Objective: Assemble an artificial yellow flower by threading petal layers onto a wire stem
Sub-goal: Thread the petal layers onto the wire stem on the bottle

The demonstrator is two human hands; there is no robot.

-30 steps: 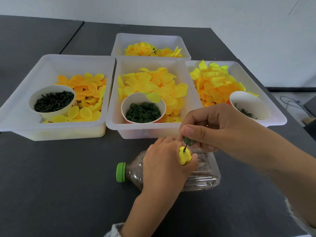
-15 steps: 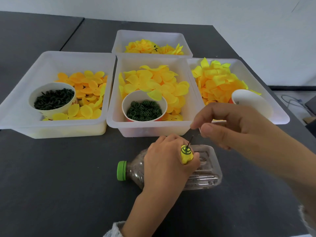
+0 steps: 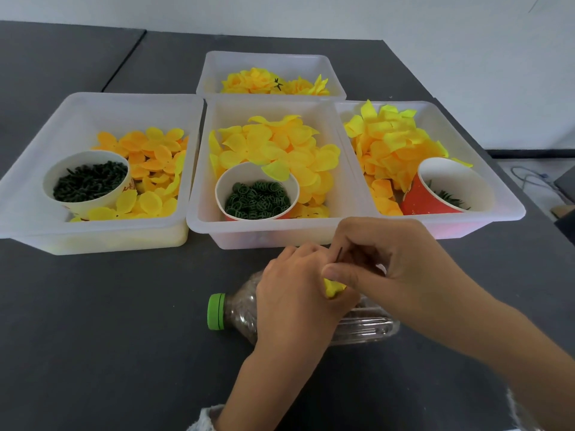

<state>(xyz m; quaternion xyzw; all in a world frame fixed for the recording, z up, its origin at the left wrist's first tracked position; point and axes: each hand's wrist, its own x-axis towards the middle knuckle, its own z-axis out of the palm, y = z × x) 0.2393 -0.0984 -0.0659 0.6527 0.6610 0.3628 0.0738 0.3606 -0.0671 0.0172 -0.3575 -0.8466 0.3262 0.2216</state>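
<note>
We see matt dark table (image 3: 93,321); translucent plastic trays (image 3: 102,107) (frosted, smooth); glossy clear bottle (image 3: 364,328); cloth-like yellow petals (image 3: 273,147).

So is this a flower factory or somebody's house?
Probably a small craft workbench: white plastic tubs of yellow fabric petals and paper cups of green plastic rings on a dark grey table.

A clear plastic bottle (image 3: 364,325) with a green cap (image 3: 216,311) lies on its side on the dark grey table (image 3: 102,337), cap pointing to nine o'clock. At three o'clock, cables (image 3: 529,178) lie on the floor.
</note>
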